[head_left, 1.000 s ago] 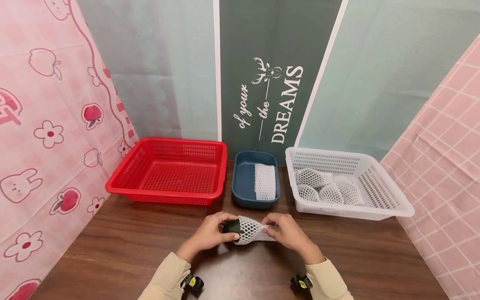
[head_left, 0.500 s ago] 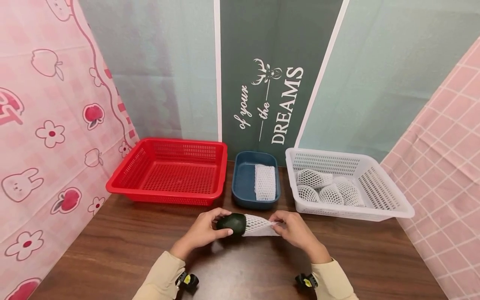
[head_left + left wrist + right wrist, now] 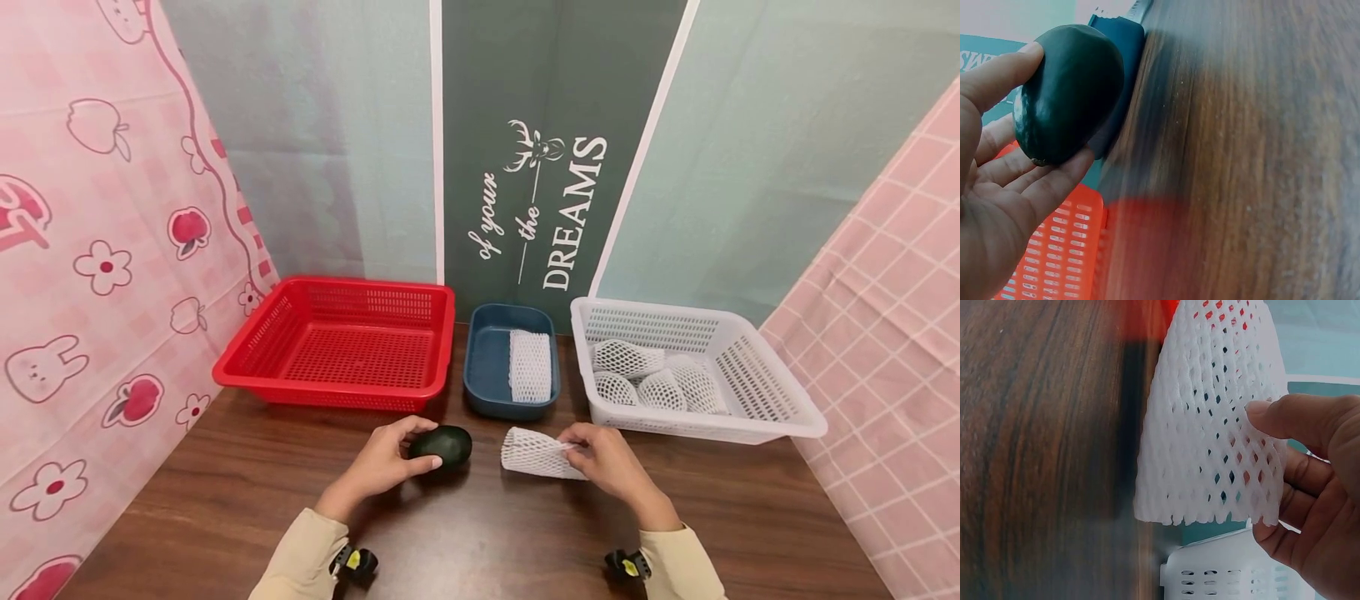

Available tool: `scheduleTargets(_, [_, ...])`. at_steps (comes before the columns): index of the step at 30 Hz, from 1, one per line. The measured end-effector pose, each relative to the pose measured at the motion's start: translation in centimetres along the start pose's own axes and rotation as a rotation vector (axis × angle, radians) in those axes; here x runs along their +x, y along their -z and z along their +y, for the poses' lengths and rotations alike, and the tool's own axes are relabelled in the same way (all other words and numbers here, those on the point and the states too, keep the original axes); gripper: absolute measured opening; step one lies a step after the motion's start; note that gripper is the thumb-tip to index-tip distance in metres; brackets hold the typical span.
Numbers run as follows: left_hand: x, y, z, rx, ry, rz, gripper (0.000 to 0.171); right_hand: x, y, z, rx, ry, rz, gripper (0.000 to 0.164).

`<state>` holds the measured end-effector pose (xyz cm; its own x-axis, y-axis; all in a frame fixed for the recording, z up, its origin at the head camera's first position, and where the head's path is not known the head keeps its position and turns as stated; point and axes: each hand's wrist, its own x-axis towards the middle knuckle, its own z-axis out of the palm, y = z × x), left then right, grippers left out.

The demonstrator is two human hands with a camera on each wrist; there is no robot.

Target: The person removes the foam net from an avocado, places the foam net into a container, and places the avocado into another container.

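My left hand point(image 3: 381, 460) holds a smooth dark green avocado point(image 3: 447, 446) between thumb and fingers, just above the wooden table. In the left wrist view the whole avocado point(image 3: 1074, 94) shows bare, with the thumb on one side and fingertips under the other. To its right, my right hand point(image 3: 613, 463) pinches one edge of a white foam net sleeve point(image 3: 531, 454). The sleeve point(image 3: 1204, 450) hangs flattened and holds nothing in the right wrist view. A gap separates avocado and sleeve.
Behind the hands stand a red basket point(image 3: 330, 395) at left, a blue tray point(image 3: 491, 367) with more white foam nets point(image 3: 530, 367) in the middle, and a white basket point(image 3: 697, 423) at right. Several net-wrapped fruits point(image 3: 628, 358) lie in the white basket. Cloth walls surround the table point(image 3: 480, 533).
The avocado has come out of the foam net sleeve. My left hand has moved left with the avocado, and my right hand has drawn the sleeve to the right.
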<state>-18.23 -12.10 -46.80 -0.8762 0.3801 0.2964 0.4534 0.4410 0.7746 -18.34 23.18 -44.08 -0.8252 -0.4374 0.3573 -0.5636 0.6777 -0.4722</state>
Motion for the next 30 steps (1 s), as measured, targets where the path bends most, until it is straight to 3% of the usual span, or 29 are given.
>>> scheduleTargets(13, [-0.2, 0.9, 0.5, 0.014, 0.013, 0.013, 0.043, 0.6, 0.0, -0.4, 0.019, -0.029, -0.01, 0.019])
scheduleTargets(22, [-1.2, 2.4, 0.3, 0.032, 0.043, 0.054, 0.043, 2.7, 1.3, -1.6, 0.085, -0.005, -0.017, 0.017])
scheduleTargets(30, [-1.8, 3.2, -0.1, 0.032, 0.07, 0.06, 0.043, 5.0, 1.8, -2.0, 0.045, 0.006, 0.106, 0.015])
